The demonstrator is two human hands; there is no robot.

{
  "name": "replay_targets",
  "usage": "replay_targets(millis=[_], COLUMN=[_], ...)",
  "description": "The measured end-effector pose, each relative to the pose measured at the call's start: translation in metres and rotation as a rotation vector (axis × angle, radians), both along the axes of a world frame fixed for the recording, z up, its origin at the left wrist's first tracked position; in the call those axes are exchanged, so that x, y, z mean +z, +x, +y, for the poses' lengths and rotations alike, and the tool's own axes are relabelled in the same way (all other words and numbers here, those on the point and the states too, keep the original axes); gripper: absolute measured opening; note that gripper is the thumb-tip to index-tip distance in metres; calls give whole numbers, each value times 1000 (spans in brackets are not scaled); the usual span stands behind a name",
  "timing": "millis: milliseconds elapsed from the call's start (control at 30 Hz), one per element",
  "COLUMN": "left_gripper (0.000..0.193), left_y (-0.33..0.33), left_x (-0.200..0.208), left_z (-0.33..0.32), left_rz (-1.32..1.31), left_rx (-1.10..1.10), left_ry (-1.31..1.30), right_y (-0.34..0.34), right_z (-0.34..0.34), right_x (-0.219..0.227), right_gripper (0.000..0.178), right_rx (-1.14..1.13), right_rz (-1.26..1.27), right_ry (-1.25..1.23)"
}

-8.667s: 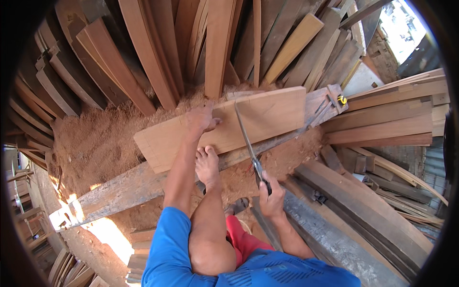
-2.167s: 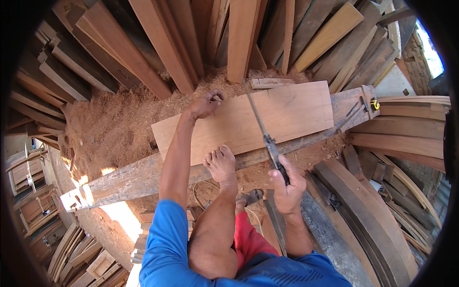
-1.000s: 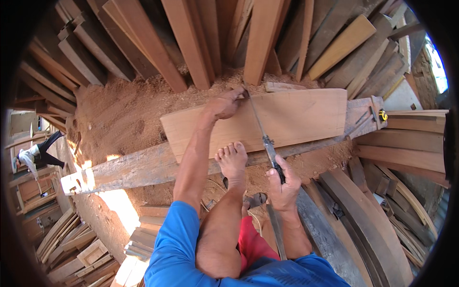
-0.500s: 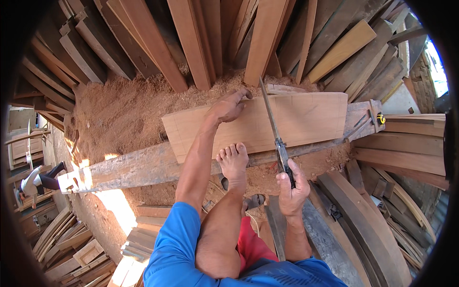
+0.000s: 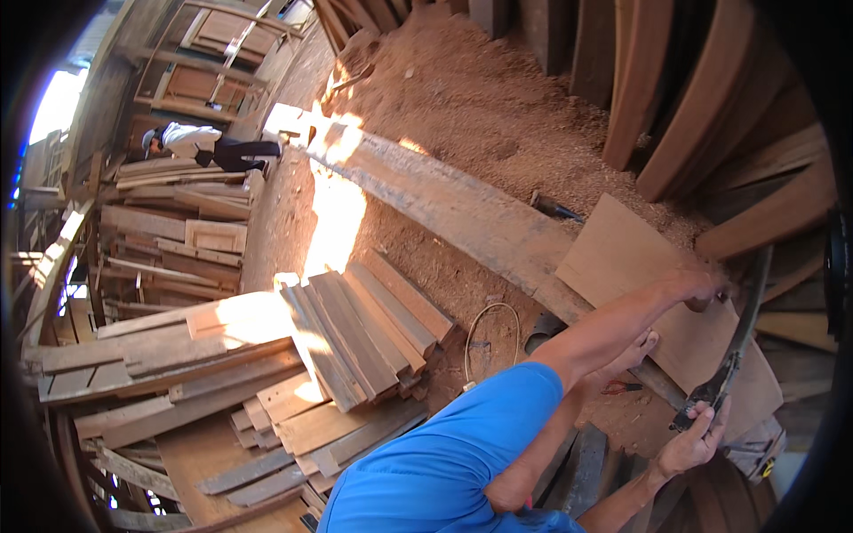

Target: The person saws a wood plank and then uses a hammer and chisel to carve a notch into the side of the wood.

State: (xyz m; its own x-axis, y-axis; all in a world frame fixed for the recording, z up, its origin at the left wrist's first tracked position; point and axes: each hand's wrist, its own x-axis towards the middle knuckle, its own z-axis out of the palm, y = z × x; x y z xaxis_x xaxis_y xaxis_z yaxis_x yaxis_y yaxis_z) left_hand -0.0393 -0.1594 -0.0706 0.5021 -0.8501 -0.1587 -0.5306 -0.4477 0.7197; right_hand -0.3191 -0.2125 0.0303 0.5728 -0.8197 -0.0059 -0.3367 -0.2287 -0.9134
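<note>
A pale reddish-brown board (image 5: 613,253) lies across a long, worn plank at the right. My left hand (image 5: 697,284) is at the far part of this board; its fingers are smeared by motion. My bare foot (image 5: 629,354) rests on the board beside my left forearm. Nearer to me, my right hand (image 5: 689,451) is closed around the dark handle of a handsaw (image 5: 745,333). The saw's blade points away from me, over the board's right part. Whether its teeth touch the wood cannot be made out.
The worn plank (image 5: 444,200) runs far left over sawdust (image 5: 480,98). A dark-handled tool (image 5: 558,209) lies beside it, red-handled pliers (image 5: 620,387) near my foot. Stacked boards (image 5: 355,333) stand left. Upright planks (image 5: 711,98) lean at right. Another person (image 5: 191,142) is far left.
My view has swung to the left, so the board and both hands now appear at the right. The handsaw stays in my right hand, and the left hand remains by the board.
</note>
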Motion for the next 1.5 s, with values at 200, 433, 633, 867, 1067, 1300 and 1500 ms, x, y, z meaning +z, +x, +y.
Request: replay_targets(millis=[200, 433, 633, 867, 1067, 1300, 1500], left_gripper=[37, 35, 34, 42, 40, 37, 35], left_y=[-5, -4, 24, 38, 44, 52, 61], left_x=[2, 2, -52, -17, -19, -20, -37], left_z=[9, 1, 14, 3, 11, 5, 5], left_rz=[18, 14, -143, -4, 27, 114, 131], left_rx=[63, 36, -48, -41, -31, -30, -16], left_ry=[-24, -24, -33, 125, 132, 183, 164], right_y=[7, 6, 17, -12, -39, -57, -67], right_z=[-18, -10, 11, 4, 12, 11, 6], right_x=[5, 8, 24, 27, 25, 21, 21], right_gripper=[44, 42, 42, 40, 41, 42, 43], right_rx=[151, 103, 26, -58, -144, -209, -195], right_rz=[-172, -187, -122, -248, -216, -199, -212], right_ry=[49, 95, 102, 153, 127, 158, 177])
